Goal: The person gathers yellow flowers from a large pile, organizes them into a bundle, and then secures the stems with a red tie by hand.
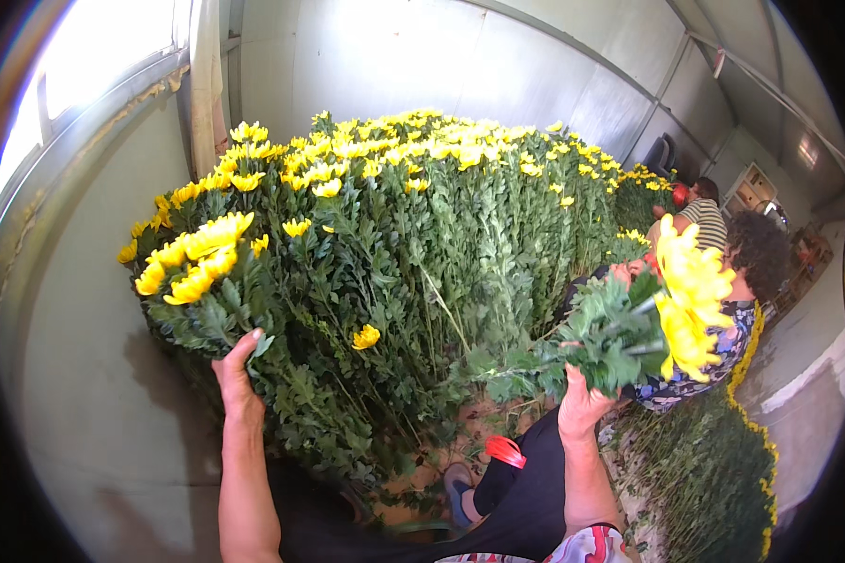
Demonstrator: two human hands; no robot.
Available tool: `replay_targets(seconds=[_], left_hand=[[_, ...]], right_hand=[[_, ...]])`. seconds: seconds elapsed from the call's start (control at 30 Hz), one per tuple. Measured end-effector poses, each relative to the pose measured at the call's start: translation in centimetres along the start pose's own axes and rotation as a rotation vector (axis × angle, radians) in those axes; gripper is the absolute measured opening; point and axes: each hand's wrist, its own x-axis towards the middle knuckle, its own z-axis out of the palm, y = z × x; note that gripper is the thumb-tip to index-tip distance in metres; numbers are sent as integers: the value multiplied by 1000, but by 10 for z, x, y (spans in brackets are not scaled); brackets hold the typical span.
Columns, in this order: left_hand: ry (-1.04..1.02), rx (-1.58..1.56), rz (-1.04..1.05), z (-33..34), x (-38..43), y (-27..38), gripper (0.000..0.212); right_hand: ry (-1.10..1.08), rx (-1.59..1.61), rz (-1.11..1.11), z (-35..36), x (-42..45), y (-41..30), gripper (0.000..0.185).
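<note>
My left hand (239, 376) is closed around the leafy stems of several yellow chrysanthemums (201, 257) beside the large stack. On the right, my right hand (583, 405) grips a bunch of yellow chrysanthemums (693, 302), its blooms turned to the right and its stems pointing left. Between and beyond both hands stands a wide, dense mass of cut chrysanthemums (436, 239), leafy stems below and blooms on top. One lower bloom (366, 337) shows amid the leaves. A bundle of red plastic ties (505, 451) lies on my dark trouser leg.
Two people sit at the right, one in a striped top (704, 222), a nearer one in flowered clothing (736, 338). More chrysanthemums (697, 464) lie on the floor at the lower right. A pale wall (113, 302) with a window stands at the left. Leaf scraps litter the floor.
</note>
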Motion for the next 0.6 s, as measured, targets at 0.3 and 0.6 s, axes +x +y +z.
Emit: replay_targets(seconds=[0.3,0.6], left_hand=[[-14,13,1,-12,1,-2,61],[-61,7,-9,-4,-3,-8,67]], right_hand=[[-222,-75,369,49,-12,80,20],[-238,-274,54,84,-7,88,21]])
